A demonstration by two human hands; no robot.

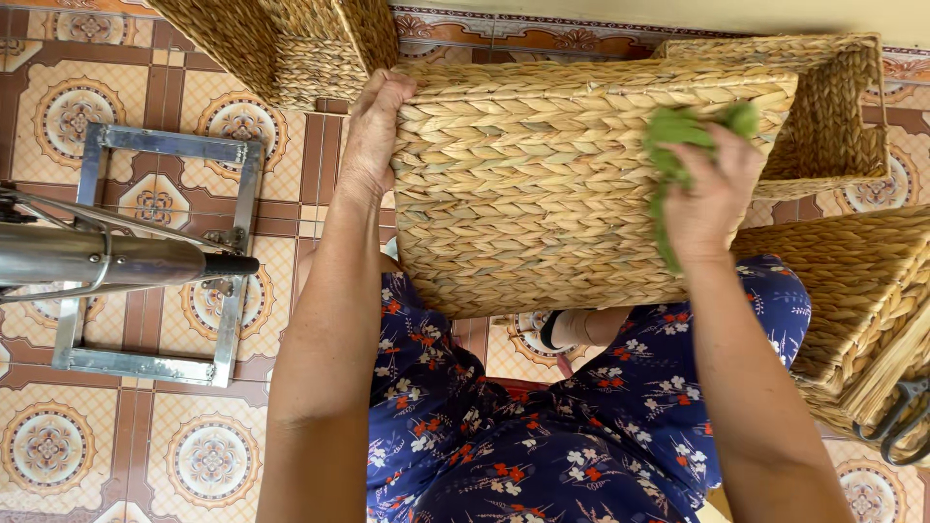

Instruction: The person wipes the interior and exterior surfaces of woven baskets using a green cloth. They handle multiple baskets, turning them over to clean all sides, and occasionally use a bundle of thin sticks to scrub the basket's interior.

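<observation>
A rectangular woven straw basket [523, 194] rests on my lap, tipped so one flat side faces me. My left hand [373, 131] grips its left edge near the top corner. Against the basket's right part, my right hand [712, 189] presses a bunched green cloth [678, 136]. I wear blue floral trousers [542, 426] and sit over a patterned tile floor.
Another woven basket [291, 44] stands at the top left and one [833, 107] behind at the top right. More wickerwork [852, 300] lies at right with black scissors [901, 412] on it. A metal frame [160, 257] and a metal tube [107, 260] lie at left.
</observation>
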